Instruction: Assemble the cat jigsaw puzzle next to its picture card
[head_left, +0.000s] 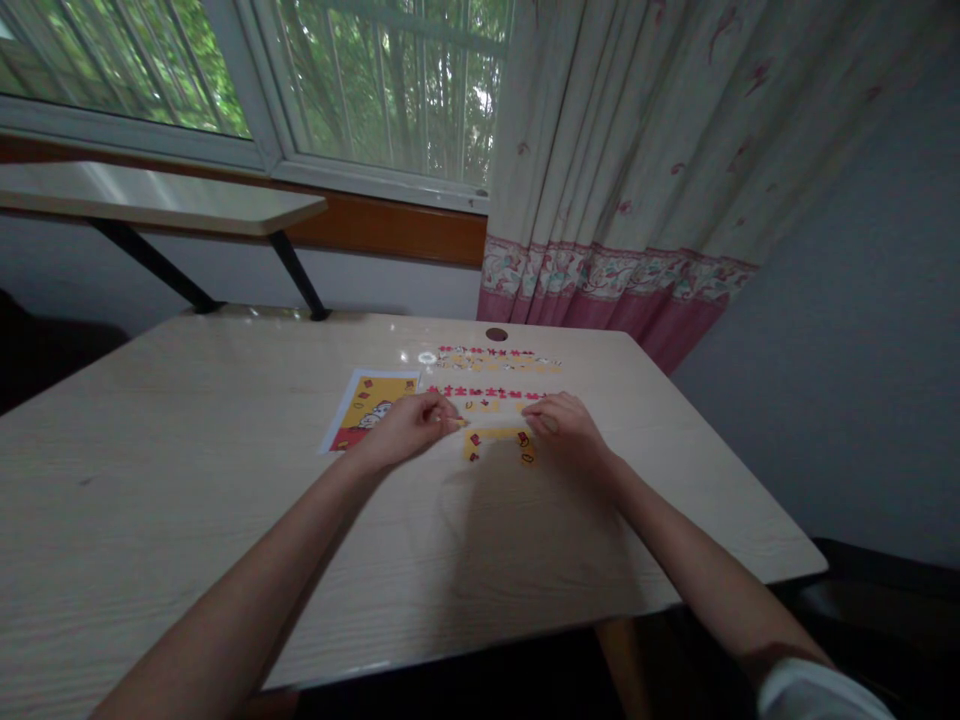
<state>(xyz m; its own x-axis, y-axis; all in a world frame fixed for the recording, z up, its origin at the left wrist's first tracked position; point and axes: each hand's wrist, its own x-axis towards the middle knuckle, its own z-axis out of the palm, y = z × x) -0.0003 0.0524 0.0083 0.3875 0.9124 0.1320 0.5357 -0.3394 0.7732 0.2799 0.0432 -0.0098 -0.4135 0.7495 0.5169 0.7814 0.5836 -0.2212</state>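
Yellow and red jigsaw pieces lie on a pale wooden table (187, 500). A small joined group of yellow pieces (499, 443) sits between my hands. My left hand (409, 425) is curled, its fingertips pinching a small yellow piece (459, 422) at the group's left end. My right hand (562, 425) rests with bent fingers on the group's right end. Beyond the hands lie two rows of loose pieces (495, 375). A printed picture sheet (360, 405), yellow with a red base, lies left of my left hand.
A round cable hole (496, 334) is in the table's far edge. A second table (150, 200) stands behind at the left under a window (300, 80). A flowered curtain (637, 150) hangs at the right, a grey wall beside it.
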